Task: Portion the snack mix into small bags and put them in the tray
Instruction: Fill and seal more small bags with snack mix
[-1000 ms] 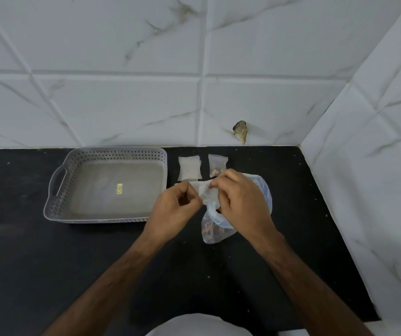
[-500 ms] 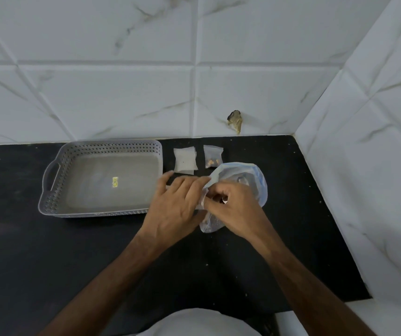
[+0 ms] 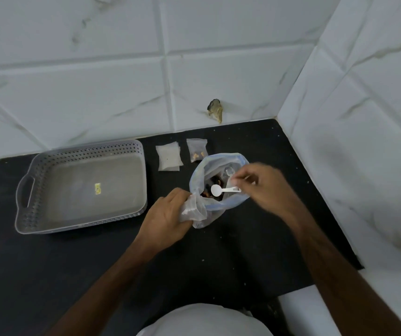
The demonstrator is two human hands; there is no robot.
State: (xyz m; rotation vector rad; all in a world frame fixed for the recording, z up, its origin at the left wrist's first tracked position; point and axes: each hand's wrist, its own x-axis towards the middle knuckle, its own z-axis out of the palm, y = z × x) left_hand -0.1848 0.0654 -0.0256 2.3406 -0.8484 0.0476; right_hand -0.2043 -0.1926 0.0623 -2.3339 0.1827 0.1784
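A large clear bag of snack mix point(image 3: 218, 163) stands open on the black counter, dark pieces showing inside. My right hand point(image 3: 265, 187) pinches the handle of a small white spoon point(image 3: 221, 190) over the bag's mouth. My left hand point(image 3: 167, 214) grips a small empty clear bag point(image 3: 192, 210) against the big bag's near left side. The grey perforated tray point(image 3: 85, 147) lies to the left with only a yellow sticker on its floor. Behind the big bag lie a small stack of empty bags point(image 3: 169, 157) and one small bag with some mix in it point(image 3: 197, 150).
The black counter point(image 3: 49, 263) ends at white marbled wall tiles behind and on the right. A brownish mark point(image 3: 215, 112) sits on the back wall just above the counter. A white edge runs along the counter's near right side.
Both hands were together working a small bag over the big bag. Now they have parted: the right one holds a white spoon in the big bag's mouth, the left one holds the small bag lower left.
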